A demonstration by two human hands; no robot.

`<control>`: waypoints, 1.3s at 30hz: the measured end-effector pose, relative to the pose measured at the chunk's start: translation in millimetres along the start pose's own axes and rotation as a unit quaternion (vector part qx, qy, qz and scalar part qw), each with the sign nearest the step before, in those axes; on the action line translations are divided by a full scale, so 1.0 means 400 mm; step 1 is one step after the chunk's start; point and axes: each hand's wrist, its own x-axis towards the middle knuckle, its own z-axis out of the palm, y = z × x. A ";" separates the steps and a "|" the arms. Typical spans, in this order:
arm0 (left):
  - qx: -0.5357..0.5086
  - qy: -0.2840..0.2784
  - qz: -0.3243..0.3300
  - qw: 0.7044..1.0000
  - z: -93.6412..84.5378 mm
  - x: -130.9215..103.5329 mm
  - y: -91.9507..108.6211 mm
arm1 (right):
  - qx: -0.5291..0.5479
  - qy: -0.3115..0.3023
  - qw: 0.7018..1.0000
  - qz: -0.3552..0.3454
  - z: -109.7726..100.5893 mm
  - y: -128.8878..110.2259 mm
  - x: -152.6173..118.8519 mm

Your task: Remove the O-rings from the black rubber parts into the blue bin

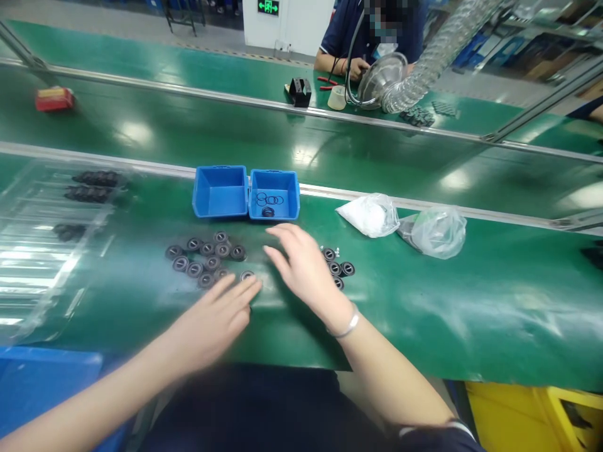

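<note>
My left hand (214, 323) is low over the green bench, its fingers stretched towards a round black part (247, 276); whether it touches that part I cannot tell. Several more round black parts (207, 249), each with a pale slot mark, lie in a loose group beyond it. To the right is my right hand (301, 267), thumb and fingers apart, with nothing seen between them. A smaller group of the same black parts (335, 269) is partly hidden behind this hand. Small white pieces (336, 252) lie by that group. Thin black rings (273, 200) rest in the right-hand blue bin (294, 204).
A second blue bin (198, 198) adjoins the first. Two plastic bags, one with white contents (370, 215) and one clear (438, 232), stand right of them. A transparent tray (56, 251) holds dark parts at left. Across the metal rail (211, 91), a person sits behind a fume hose (438, 53).
</note>
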 end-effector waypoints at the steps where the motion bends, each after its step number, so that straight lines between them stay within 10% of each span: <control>1: -0.004 -0.008 0.010 1.000 0.008 -0.002 0.011 | -0.093 0.015 0.995 0.015 -0.033 0.009 -0.020; 6: 0.020 -0.009 -0.024 0.999 0.036 -0.004 0.013 | -0.343 0.016 0.935 0.093 -0.098 0.098 -0.109; 14: 0.010 0.030 -0.081 0.996 0.018 -0.015 0.004 | -0.323 -0.020 0.944 0.057 -0.050 0.093 -0.118; 25: -0.375 0.061 -0.314 0.870 -0.019 0.012 0.027 | 0.051 -0.116 0.991 -0.041 -0.015 -0.050 -0.119; 30: -0.376 0.060 -0.319 0.868 -0.026 0.033 0.035 | 0.271 -0.131 0.954 0.006 0.006 -0.063 -0.115; 39: -0.408 0.105 -0.314 0.851 -0.024 0.003 0.015 | 0.365 -0.092 0.918 0.126 0.034 -0.017 -0.097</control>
